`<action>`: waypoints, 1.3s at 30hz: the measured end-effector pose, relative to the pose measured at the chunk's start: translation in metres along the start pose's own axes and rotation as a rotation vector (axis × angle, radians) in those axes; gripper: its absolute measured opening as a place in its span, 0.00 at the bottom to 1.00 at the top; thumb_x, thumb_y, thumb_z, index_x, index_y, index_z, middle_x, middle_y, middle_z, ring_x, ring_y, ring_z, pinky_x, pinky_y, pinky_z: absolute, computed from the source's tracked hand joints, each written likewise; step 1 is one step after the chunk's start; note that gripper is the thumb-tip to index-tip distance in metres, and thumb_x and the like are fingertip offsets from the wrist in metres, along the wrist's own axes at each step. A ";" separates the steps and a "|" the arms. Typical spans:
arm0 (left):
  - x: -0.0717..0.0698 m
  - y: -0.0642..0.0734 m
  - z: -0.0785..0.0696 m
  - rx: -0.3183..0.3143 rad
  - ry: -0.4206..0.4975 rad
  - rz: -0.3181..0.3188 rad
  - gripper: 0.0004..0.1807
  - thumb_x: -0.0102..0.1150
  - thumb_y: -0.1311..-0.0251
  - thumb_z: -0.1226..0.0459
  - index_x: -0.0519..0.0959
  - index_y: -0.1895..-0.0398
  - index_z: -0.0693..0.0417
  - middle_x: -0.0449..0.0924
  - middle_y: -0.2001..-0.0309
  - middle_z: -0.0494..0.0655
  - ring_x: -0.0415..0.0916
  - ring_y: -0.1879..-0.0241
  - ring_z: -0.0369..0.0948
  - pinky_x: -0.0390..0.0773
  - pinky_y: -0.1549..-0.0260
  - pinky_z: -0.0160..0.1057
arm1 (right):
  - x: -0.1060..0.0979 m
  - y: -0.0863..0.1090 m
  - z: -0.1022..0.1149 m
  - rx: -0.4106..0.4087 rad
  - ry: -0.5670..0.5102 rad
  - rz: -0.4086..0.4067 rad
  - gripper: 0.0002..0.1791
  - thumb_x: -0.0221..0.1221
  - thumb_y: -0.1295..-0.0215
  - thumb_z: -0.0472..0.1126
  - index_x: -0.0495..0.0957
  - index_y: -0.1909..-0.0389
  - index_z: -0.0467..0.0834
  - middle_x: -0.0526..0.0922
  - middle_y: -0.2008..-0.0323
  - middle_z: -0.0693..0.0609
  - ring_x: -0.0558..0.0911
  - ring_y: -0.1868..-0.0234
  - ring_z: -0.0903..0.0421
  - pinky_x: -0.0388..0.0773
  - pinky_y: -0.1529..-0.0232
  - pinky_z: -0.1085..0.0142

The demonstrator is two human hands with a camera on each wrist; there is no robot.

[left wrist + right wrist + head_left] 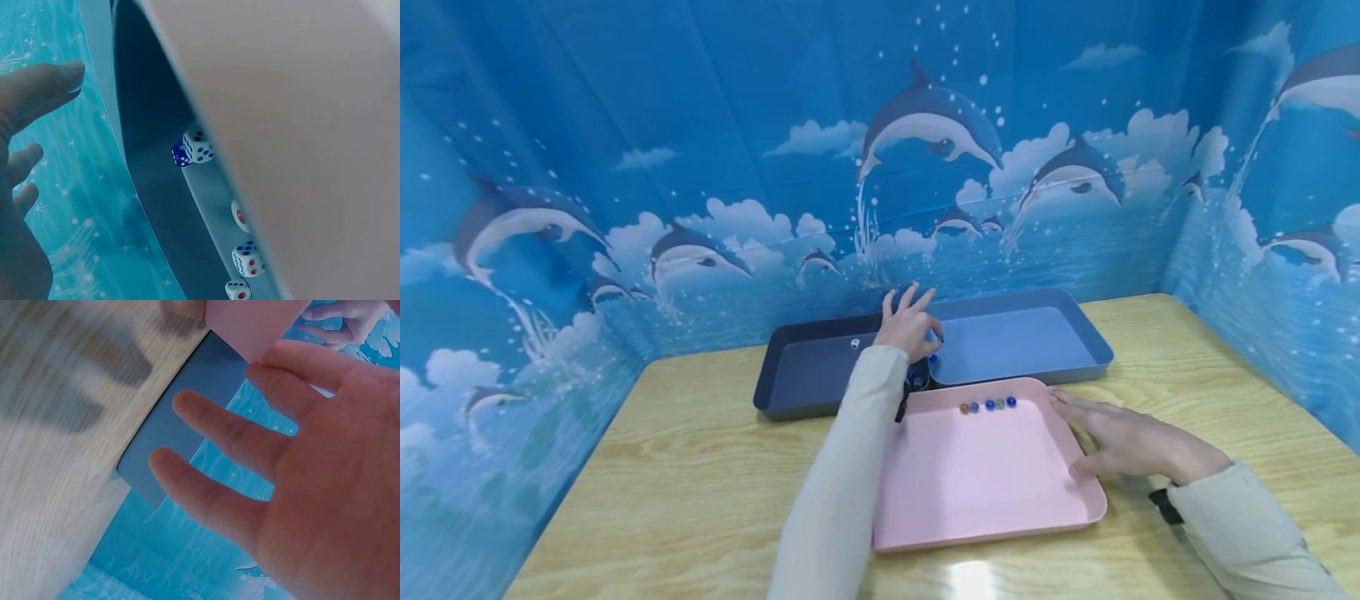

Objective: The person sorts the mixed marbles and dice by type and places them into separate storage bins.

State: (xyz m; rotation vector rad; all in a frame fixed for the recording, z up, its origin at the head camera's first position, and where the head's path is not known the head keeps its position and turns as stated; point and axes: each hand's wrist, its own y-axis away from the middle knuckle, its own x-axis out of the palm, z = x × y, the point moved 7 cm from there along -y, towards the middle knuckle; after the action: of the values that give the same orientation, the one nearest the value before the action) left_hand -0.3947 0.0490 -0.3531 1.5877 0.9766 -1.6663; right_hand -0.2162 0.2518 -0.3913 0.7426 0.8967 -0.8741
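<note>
In the head view, my left hand [908,331] pinches a small dark-blue piece [939,338] between thumb and forefinger, its other fingers raised, over the left end of the blue tray [1093,337]. Another small blue piece [933,358] lies there. Under the left wrist are dark, glossy small things [916,380], partly hidden. My right hand [1138,437] touches the right rim of the pink tray [973,537] with straight fingers, thumb at the side wall. A row of several marbles [990,405], blue, green and orange, lies along that tray's far side.
The dark tray [805,362] stands behind left with a white die [855,343] in it. The left wrist view shows white dice [249,259] and a blue die [180,154] beside a tray wall. Behind the wooden table [700,483] hangs a dolphin-print curtain [760,125].
</note>
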 end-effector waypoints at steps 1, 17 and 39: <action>0.000 0.000 0.000 -0.002 0.000 -0.007 0.10 0.66 0.34 0.52 0.89 0.53 0.35 0.51 0.20 0.43 0.36 0.20 0.48 0.38 0.26 0.59 | 0.000 0.000 0.000 -0.001 0.000 -0.001 0.54 0.71 0.41 0.51 0.55 0.26 0.25 0.52 0.25 0.27 0.56 0.29 0.24 0.58 0.35 0.30; -0.003 0.000 0.005 -0.057 -0.054 -0.128 0.15 0.67 0.36 0.49 0.88 0.47 0.36 0.56 0.21 0.43 0.43 0.21 0.47 0.43 0.26 0.59 | -0.001 0.001 -0.001 0.020 -0.008 0.009 0.54 0.71 0.41 0.51 0.54 0.25 0.27 0.51 0.25 0.27 0.56 0.29 0.23 0.59 0.36 0.30; -0.002 0.021 0.006 0.049 0.065 -0.094 0.16 0.69 0.37 0.53 0.88 0.47 0.42 0.60 0.23 0.48 0.48 0.22 0.49 0.44 0.27 0.61 | -0.001 0.000 0.001 0.009 -0.002 -0.001 0.53 0.71 0.41 0.51 0.55 0.25 0.27 0.52 0.25 0.28 0.56 0.29 0.24 0.59 0.35 0.30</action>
State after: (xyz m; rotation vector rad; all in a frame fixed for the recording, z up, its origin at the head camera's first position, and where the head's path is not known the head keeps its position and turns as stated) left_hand -0.3798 0.0331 -0.3530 1.6607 1.0661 -1.7232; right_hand -0.2165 0.2516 -0.3900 0.7487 0.8920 -0.8803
